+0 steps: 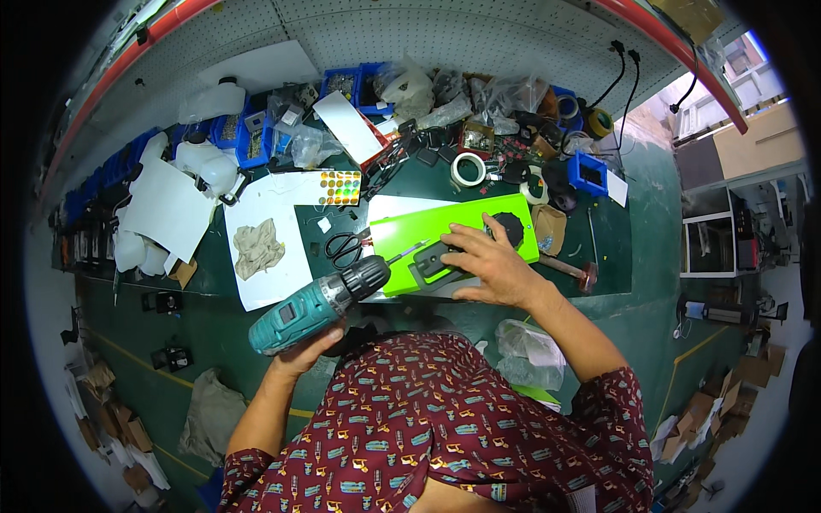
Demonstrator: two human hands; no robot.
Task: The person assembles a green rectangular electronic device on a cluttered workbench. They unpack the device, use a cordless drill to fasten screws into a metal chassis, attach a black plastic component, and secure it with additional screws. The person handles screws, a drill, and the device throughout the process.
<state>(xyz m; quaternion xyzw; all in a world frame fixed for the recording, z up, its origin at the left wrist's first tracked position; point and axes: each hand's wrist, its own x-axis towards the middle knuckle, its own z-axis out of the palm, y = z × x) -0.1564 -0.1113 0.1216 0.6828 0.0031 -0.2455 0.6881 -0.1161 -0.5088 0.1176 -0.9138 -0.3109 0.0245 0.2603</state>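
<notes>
My left hand (318,346) is closed round the grip of a teal and black cordless drill (304,315), held at the table's near edge. From its chuck a thin bit (410,250) reaches up and right over a bright green panel (410,224), toward a black handle-like fitting (436,261). Whether the tip touches the fitting, I cannot tell. Over the right half of the panel lies my right hand (492,263), fingers spread and resting on the fitting. Beyond those fingertips sits a round black knob (510,229). Part of the fitting is hidden under the hand.
Black-handled scissors (344,250) lie left of the panel, near a crumpled beige cloth (259,249) on a white sheet (278,286). A hammer (584,278) rests at the right. Blue bins (254,145), tape rolls (468,170) and plastic bags crowd the back.
</notes>
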